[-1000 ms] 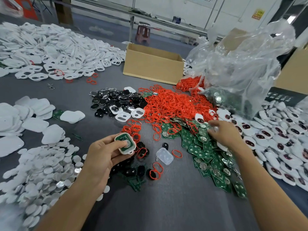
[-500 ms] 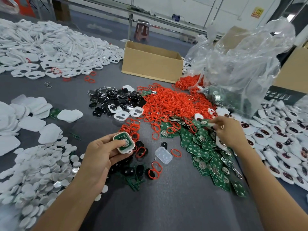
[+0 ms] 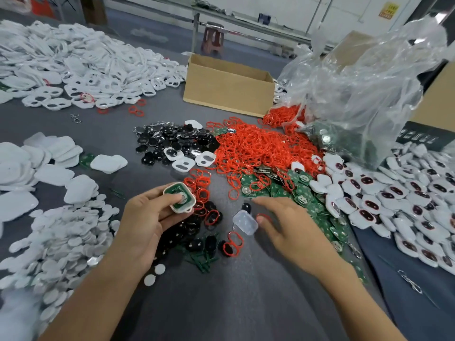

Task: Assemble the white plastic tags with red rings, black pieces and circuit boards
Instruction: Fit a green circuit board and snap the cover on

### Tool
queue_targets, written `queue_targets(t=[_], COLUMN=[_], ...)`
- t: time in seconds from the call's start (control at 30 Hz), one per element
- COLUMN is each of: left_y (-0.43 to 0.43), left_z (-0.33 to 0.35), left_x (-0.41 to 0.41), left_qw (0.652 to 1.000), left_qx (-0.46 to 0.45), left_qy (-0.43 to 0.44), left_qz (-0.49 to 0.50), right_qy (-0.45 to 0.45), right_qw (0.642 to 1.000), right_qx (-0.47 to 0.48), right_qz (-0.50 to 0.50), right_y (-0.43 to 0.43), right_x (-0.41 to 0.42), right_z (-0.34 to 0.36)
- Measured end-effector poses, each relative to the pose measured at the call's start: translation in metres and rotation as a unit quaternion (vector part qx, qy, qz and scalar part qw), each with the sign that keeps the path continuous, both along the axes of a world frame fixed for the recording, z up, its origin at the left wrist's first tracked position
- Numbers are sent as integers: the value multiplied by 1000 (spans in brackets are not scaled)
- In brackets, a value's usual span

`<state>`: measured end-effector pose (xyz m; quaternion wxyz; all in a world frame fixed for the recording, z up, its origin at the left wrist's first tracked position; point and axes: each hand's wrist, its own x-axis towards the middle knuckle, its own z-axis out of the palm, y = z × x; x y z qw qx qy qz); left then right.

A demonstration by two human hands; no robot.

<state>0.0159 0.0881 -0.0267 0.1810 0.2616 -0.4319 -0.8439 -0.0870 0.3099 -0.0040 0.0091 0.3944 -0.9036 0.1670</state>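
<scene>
Your left hand (image 3: 145, 222) holds a white tag (image 3: 179, 197) above the middle of the table (image 3: 221, 303), toward the near edge. The fingers are curled round the tag and the thumb presses on the green board (image 3: 172, 191) inside it. Your right hand (image 3: 290, 227) is flat, with the fingers straight and a little spread (it grips nothing), just beside a clear piece (image 3: 245, 222). The red rings (image 3: 258, 148) lie heaped at the table's middle, the black pieces (image 3: 172, 141) left of them and the loose boards (image 3: 302, 190) toward the right edge.
</scene>
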Motion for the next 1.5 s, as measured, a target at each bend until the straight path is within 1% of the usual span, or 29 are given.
queue_targets(t=[0.1,0.17,0.23,0.27,0.37,0.47,0.6,0.73,0.83,0.97,1.03,1.13,1.27,1.37,1.4,1.43,1.47,1.5], left_y=[-4,-6,-4,-1,9,12,9,2,2,3,5,7,5,7,6,6,5,5], left_z=[2,2,2,2,1,1,3,0,-4,-4,-2,-1,-2,-2,-3,-4,-4,-4], left_x=[1,2,1,1,0,-1,0,0,2,3,3,4,3,3,3,3,3,2], left_qw=[1000,1000,1000,1000,999,999,999,998,997,996,995,993,994,996,997,997,998,998], left_qx=[1,2,-7,-16,-41,-41,-38,-43,-64,-82,-96,-104,-89,-75,-69,-64,-57,-50], left_qy=[8,7,3,-1,-12,-16,-14,-26,-15,-18,-22,-37,-23,-7,-5,-7,-11,-15], left_qz=[8,16,15,11,-1,4,18,32,26,34,30,46,53,40,38,38,38,37], right_qy=[-18,14,59,68,51,22,28,29,1,-15,-22,-3,5,-28,-47,-83,-144,-226], right_qw=[999,999,998,997,998,996,989,987,989,982,973,969,976,979,981,982,978,962], right_qx=[5,13,4,-4,-39,-83,-139,-146,-96,77,135,162,132,106,84,52,7,-43], right_qz=[35,34,31,28,24,33,46,68,113,174,188,185,173,171,167,160,152,145], right_y=[-7,-11,-14,-15,-14,-20,-45,-94,-153,-245,-278,-301,-304,-299,-296,-293,-290,-286], right_x=[26,37,42,43,40,36,33,33,27,14,10,6,5,1,-1,-3,-4,-3], right_z=[-17,-27,-32,-34,-34,-24,1,30,43,30,19,7,10,8,8,9,11,14])
